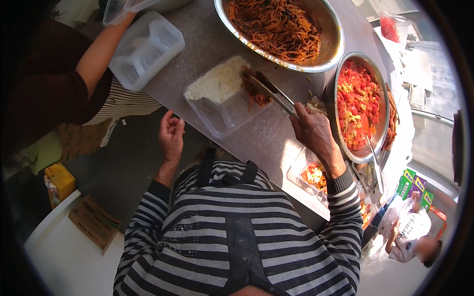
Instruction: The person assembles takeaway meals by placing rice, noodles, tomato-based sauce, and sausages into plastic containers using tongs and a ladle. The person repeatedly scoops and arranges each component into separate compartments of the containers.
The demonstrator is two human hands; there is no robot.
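My right hand [314, 129] grips metal tongs [274, 90], whose tips touch shredded orange-brown food [259, 98] in a compartment of a clear plastic meal tray [230, 120]. White rice [219, 81] fills the tray's far compartment; two nearer compartments hold nothing. My left hand [172, 129], fingers curled and apart, hangs empty off the table's near edge, left of the tray. Beyond the tray stands a large metal basin of shredded food [281, 31]. An oval metal basin of tomato and egg [357, 107] stands to the right, with a utensil handle [376, 164] leaning out.
At left, a co-worker's arm [105, 55] reaches over stacked clear trays [146, 51]. A partly filled tray [313, 175] lies by my right forearm. Sausage-like food [391, 118] lies behind the oval basin. A cardboard box [94, 222] is at lower left; another person [409, 229] is at lower right.
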